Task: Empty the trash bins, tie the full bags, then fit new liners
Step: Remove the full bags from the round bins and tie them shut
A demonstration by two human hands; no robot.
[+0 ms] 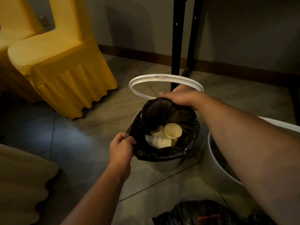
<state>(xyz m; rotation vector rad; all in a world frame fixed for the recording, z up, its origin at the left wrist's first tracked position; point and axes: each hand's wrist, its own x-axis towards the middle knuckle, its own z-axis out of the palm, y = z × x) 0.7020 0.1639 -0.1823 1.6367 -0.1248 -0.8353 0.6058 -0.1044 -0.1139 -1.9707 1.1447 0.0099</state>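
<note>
Glossy, crumpled black liner [186,125] rises from the round white bin [164,165], paper cups [172,130] inside. Left hand [121,148] pinches its near-left edge; right hand [181,96] covers the far edge, grip untellable. Thin white ring [146,77] just behind the bin; open tiled floor [81,143] to its left

Behind bin [164,165] stand white ring [162,77] and table legs [177,46].

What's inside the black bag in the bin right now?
Several cream paper cups and a white printed item lie in the black bag, whose rim the left hand and right hand hold. Anything beneath them is covered.
</note>
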